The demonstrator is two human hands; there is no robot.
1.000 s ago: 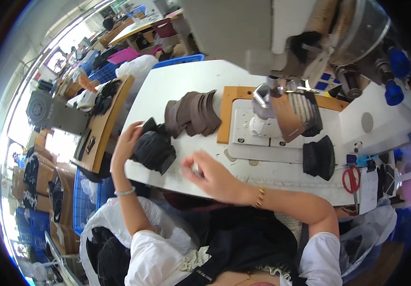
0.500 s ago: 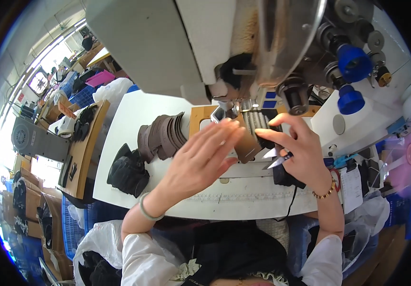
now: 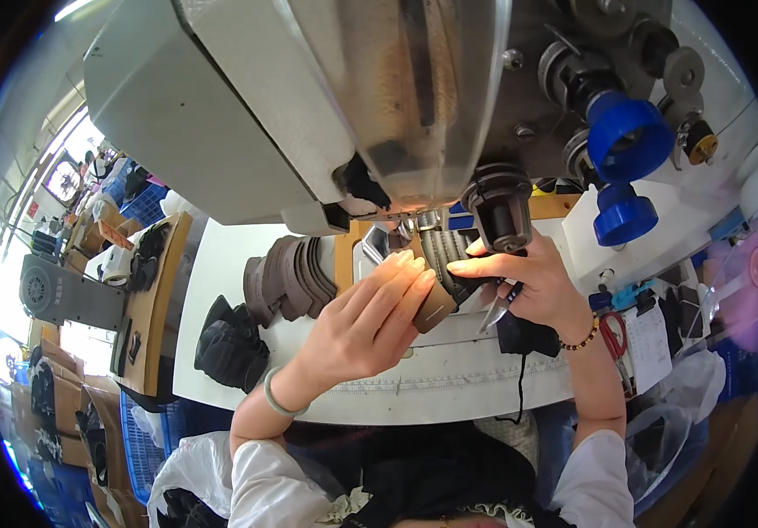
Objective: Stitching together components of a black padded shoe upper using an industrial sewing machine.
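At the sewing machine's needle area [image 3: 423, 222], a curved brown piece [image 3: 438, 302] lies against a grey ribbed, dark-edged piece [image 3: 442, 255], possibly parts of a shoe upper. My left hand [image 3: 357, 330] grips the brown piece's left edge, fingers together and thumb hidden beneath. On the right, my right hand [image 3: 541, 286] keeps small thread snips [image 3: 495, 312] tucked in its palm, blades pointing down-left. Its thumb and index finger pinch the dark edge of the ribbed piece. Left of my left hand sit a fanned stack of brown curved pieces [image 3: 295, 277] and a black fabric bundle [image 3: 231, 345].
The machine head [image 3: 194, 114] hangs over the white table [image 3: 352, 396], with blue knobs [image 3: 629, 136] at right. Red-handled scissors [image 3: 612, 336] and a paper sheet [image 3: 649, 348] lie at the right edge. A wooden side table [image 3: 154, 326] stands left, above a blue crate [image 3: 139, 444].
My view has shifted, and the machine head looms larger. My left hand has come from hovering flat down onto the brown piece. My right fingers have closed in on the ribbed piece.
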